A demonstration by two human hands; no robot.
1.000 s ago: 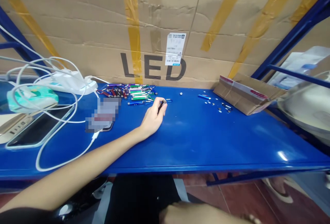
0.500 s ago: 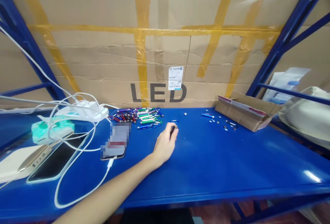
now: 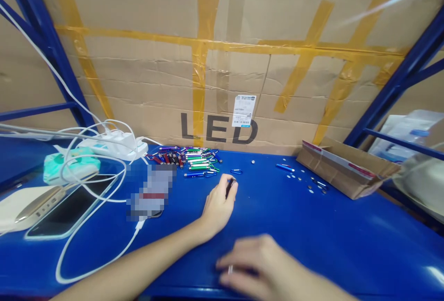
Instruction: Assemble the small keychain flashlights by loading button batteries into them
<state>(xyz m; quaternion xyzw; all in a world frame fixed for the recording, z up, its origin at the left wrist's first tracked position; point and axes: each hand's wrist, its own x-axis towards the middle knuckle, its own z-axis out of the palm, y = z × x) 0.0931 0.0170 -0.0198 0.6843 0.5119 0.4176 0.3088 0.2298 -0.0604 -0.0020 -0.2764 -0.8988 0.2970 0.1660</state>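
My left hand (image 3: 218, 206) is closed round a small dark mini flashlight (image 3: 230, 187) and rests over the blue tabletop (image 3: 305, 245). Just past its fingertips lies a small blue carabiner clip (image 3: 236, 171). Low in the view is my right hand (image 3: 258, 264), smeared by motion, its fingers curled toward the thumb. A tiny shiny thing (image 3: 231, 269) shows between them, too blurred to name. Behind my left hand sits a pile of mini flashlights (image 3: 197, 158) in green, blue, red and dark colours, some with clips.
On the right are a blue mini flashlight (image 3: 285, 168), scattered small round pieces (image 3: 310, 189) and an open cardboard box (image 3: 342, 171). At left lie a phone (image 3: 151, 194), another phone (image 3: 71, 211), white cables (image 3: 62, 254) and a power strip (image 3: 113, 145). A large carton (image 3: 156, 83) stands behind.
My right hand has come into view at the bottom. My left hand keeps hold of the dark mini flashlight, and the view has tilted and shifted slightly.
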